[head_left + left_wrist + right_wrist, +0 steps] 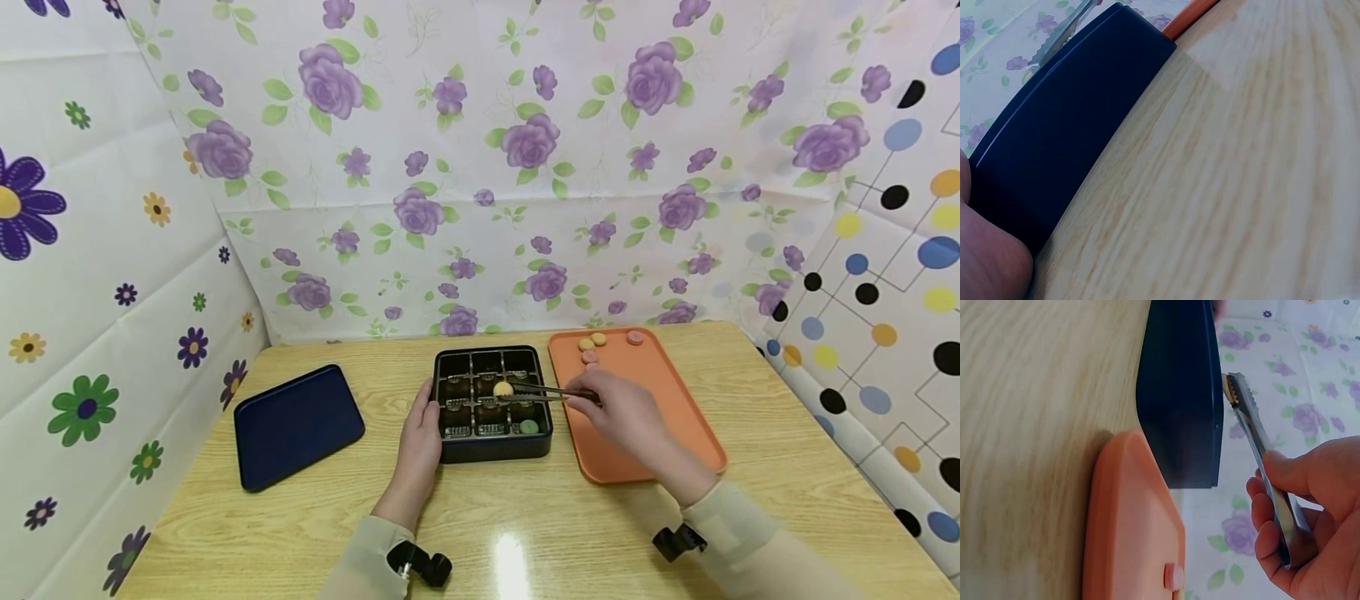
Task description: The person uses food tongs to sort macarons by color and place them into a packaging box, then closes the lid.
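Note:
A black box [492, 448] with a grid of compartments sits mid-table; its dark outer wall [1054, 137] fills the left wrist view. My left hand [420, 437] holds the box's left side. My right hand [622, 412] grips metal tongs [543, 390] that pinch a yellow round sweet [503, 388] over the box's middle compartments. In the right wrist view the tongs [1260, 444] run past the box edge [1182, 406], with my fingers [1272, 519] curled round them. A green sweet [529, 427] lies in the front right compartment.
An orange tray [660, 392] lies right of the box with several round sweets [592, 342] at its far end. A dark blue lid [296, 423] lies on the left. Flowered sheets wall the table on three sides.

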`<state>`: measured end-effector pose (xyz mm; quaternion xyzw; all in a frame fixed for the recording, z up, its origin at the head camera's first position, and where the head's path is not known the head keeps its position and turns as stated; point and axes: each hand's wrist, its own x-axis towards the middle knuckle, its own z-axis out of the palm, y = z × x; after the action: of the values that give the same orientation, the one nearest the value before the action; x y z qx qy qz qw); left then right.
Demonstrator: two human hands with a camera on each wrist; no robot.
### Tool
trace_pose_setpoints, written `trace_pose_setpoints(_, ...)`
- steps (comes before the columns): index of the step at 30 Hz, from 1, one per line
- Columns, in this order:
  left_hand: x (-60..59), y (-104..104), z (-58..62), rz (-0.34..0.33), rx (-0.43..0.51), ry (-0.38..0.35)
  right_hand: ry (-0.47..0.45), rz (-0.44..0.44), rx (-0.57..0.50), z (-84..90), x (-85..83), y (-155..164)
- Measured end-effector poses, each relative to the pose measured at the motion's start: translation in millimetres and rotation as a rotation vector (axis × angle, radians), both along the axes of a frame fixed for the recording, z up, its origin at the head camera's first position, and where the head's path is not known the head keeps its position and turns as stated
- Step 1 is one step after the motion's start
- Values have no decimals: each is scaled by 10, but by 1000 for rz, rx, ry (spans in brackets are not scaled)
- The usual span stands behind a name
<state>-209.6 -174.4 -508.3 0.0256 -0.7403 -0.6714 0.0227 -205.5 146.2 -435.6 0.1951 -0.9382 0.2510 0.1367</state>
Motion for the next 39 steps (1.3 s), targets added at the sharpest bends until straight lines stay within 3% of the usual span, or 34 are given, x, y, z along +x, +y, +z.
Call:
trace_pose_setpoints(20,15,7,12,-7,19,7,-40,40,40,-62,124,-183)
trace_pose_setpoints(39,-12,-5,-22,-1,1,8,-22,58,77,-86,136,-214)
